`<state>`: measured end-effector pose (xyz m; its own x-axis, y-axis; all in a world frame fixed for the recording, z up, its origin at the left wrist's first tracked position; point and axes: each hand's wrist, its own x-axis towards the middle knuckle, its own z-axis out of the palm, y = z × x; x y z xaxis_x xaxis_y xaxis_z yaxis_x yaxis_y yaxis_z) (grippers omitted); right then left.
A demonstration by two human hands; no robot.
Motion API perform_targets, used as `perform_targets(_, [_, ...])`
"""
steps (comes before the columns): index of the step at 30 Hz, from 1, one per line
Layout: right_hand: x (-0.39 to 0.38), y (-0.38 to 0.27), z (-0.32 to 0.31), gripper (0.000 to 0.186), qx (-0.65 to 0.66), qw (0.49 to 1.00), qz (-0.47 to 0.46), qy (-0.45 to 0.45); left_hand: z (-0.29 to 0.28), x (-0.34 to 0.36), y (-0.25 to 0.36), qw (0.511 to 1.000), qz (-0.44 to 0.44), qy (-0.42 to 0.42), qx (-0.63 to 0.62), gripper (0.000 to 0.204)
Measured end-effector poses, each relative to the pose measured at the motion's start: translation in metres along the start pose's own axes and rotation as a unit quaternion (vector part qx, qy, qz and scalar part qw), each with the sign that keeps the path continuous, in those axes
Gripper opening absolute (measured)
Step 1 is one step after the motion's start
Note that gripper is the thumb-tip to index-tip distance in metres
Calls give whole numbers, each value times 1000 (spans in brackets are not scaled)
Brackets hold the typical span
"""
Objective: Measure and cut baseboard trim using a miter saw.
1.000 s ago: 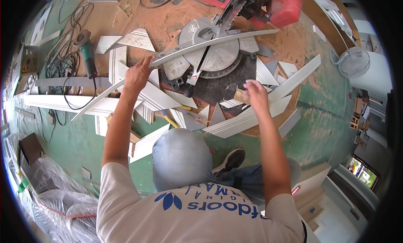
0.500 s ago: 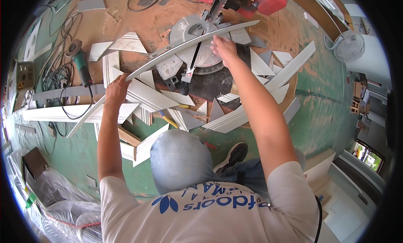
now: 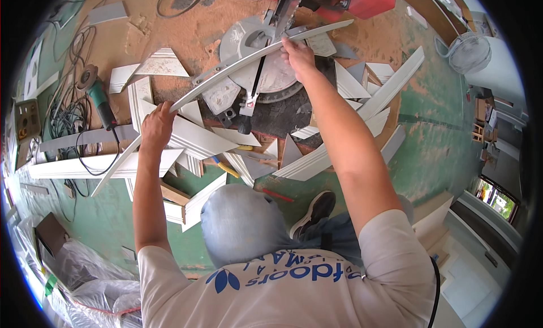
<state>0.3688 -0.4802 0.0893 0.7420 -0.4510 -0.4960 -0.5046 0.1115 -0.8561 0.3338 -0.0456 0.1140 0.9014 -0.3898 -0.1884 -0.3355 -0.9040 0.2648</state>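
A long, thin pale strip lies diagonally across the grey miter saw table, below the raised saw blade. My left hand grips the strip left of the saw, fingers wrapped over it; the strip's left end runs on down beyond my wrist. My right hand is closed on the strip over the saw table, just under the blade, right of the slot. The red body of the saw is at the top right. Offcuts of white moulding lie around the saw base.
At the left are a green angle grinder, tangled cables and plastic sheeting. A wire-cage fan stands at the right. A yellow-handled tool and red stick lie near my knee on the green floor.
My right hand has moved up and left from the offcuts onto the strip below the blade and closed on it. My left hand has shifted down and left, still gripping the strip.
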Motion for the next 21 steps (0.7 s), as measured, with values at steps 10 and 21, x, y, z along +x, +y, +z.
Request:
perform_targets(10, [5, 2, -5, 39, 28, 1000, 3, 11, 1, 8, 9, 1000, 7, -4, -12, 29])
perform_targets(21, [7, 6, -9, 42, 49, 999, 9, 12, -4, 15, 21, 1000, 8, -19, -18, 26])
